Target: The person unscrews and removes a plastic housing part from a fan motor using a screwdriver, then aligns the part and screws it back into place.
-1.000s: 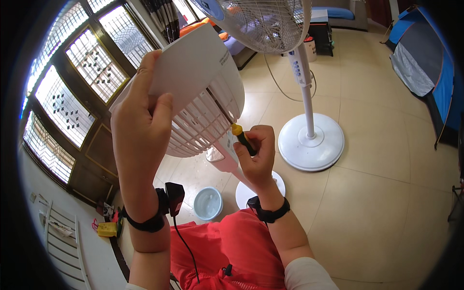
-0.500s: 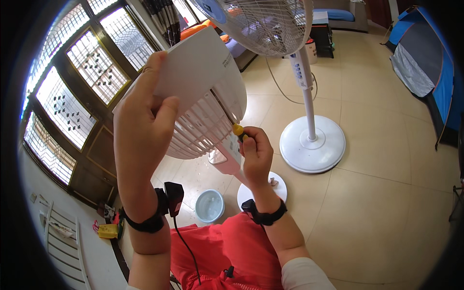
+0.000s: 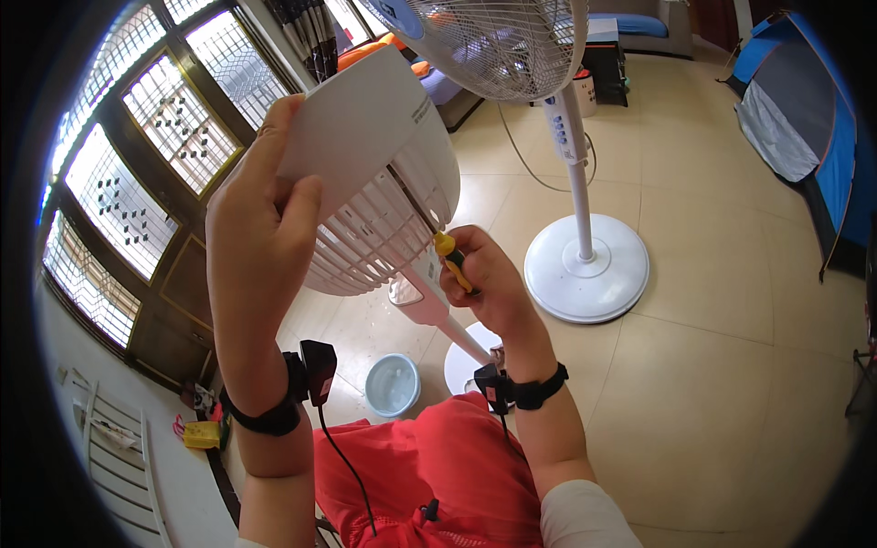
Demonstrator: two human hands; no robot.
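My left hand (image 3: pixel 260 224) grips the upper left edge of a white fan head (image 3: pixel 356 119), which has a flat panel above a slatted grille. My right hand (image 3: pixel 484 283) is closed round a yellow-and-black screwdriver (image 3: pixel 445 244) at the grille's right side; its metal shaft reaches up along a slot between the slats, its tip not clearly visible. The fan's pink-white stem (image 3: pixel 420 301) runs down to a round white base (image 3: pixel 457 370), partly hidden by my right wrist. Black devices are strapped on both my wrists.
Ahead stands a larger pedestal fan (image 3: pixel 585 283) with a wire guard and a trailing cable. A blue basin (image 3: pixel 391 384) is on the floor below. A blue-grey tent (image 3: pixel 799 137) is at right, a sofa (image 3: pixel 644 26) behind, and windowed doors (image 3: pixel 174 265) at left.
My right hand has turned and shifted its fingers on the screwdriver handle, showing more of the handle than half a second ago. The fan head and my left hand have moved only slightly.
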